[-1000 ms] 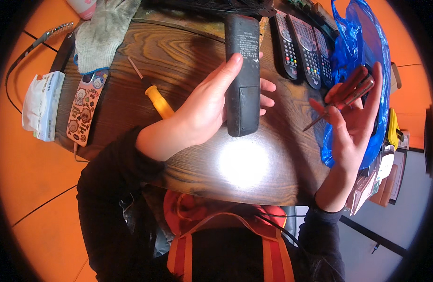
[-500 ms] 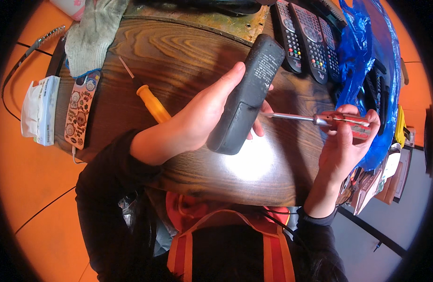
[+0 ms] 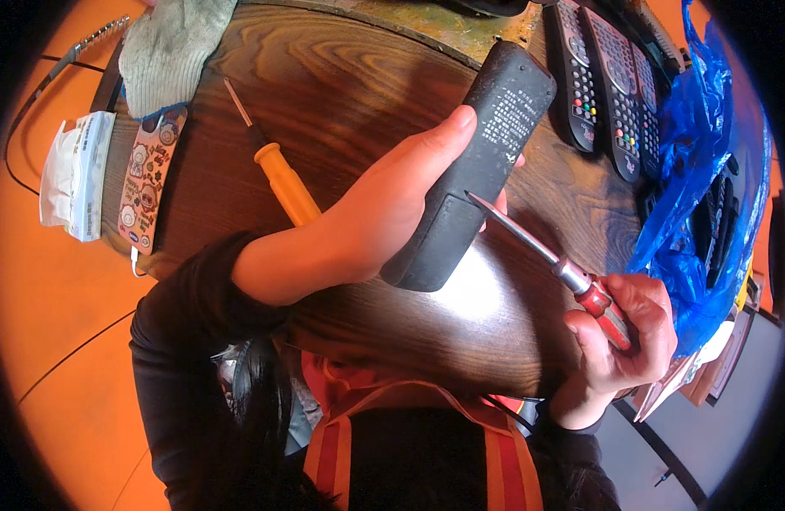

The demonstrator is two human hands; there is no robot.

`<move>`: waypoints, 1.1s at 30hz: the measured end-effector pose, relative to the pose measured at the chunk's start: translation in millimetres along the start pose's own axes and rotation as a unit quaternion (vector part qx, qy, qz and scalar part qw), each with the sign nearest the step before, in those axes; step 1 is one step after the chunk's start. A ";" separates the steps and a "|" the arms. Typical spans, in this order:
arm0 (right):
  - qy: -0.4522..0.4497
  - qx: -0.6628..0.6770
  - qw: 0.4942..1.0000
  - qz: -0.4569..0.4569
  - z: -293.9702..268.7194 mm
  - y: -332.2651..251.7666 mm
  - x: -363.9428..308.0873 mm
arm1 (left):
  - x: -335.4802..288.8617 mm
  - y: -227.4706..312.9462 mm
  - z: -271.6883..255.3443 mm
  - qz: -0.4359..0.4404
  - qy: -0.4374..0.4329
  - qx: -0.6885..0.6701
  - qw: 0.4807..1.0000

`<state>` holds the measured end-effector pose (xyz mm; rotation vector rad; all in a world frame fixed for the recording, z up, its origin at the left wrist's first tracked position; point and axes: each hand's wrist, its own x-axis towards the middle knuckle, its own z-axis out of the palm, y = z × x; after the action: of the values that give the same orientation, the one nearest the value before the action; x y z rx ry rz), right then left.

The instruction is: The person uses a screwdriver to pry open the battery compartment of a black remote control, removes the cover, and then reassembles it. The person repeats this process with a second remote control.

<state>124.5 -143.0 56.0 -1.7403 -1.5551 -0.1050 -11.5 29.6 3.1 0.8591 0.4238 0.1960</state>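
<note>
A black remote control is gripped in my left hand, back side up and tilted, with its battery cover toward me. The thumb lies along its left edge and fingertips show at its right edge. My right hand is closed round the red handle of a screwdriver. The metal shaft points up and left, and its tip meets the remote's back at the upper edge of the battery cover. Beyond my left wrist, a second screwdriver with a yellow handle lies on the wooden table.
Several remote controls lie side by side at the far right. A blue plastic bag with dark items inside stands at the right edge. On the left are a patterned phone case, a tissue pack and a grey knitted glove.
My right hand has moved down and turned, so the screwdriver now slants up to the left. Its tip has come from beside the remote onto its back. The view has shifted slightly.
</note>
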 end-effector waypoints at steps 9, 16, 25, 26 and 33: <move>-0.038 0.022 0.999 -0.001 -5.4 3.6 -0.3 | -2.6 2.1 -5.7 -0.051 0.000 0.092 0.994; -0.061 -0.002 0.990 -0.130 -1.8 -1.2 5.1 | -1.7 -1.9 -3.1 -0.008 0.000 0.067 0.998; -0.122 -0.033 0.984 -0.125 -10.9 -21.0 34.6 | 3.2 -10.6 -7.9 0.073 0.009 0.086 0.994; -0.122 -0.013 0.989 -0.080 -11.4 -18.3 36.4 | 3.8 -11.5 -7.1 0.074 0.016 0.076 0.994; -0.094 0.017 0.969 0.227 -10.7 -31.1 20.6 | 7.4 -14.6 -6.7 0.092 0.035 0.036 0.994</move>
<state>107.0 -134.5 89.5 -2.0799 -1.2344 0.3212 -7.8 27.3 -14.0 0.9647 0.4184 0.3839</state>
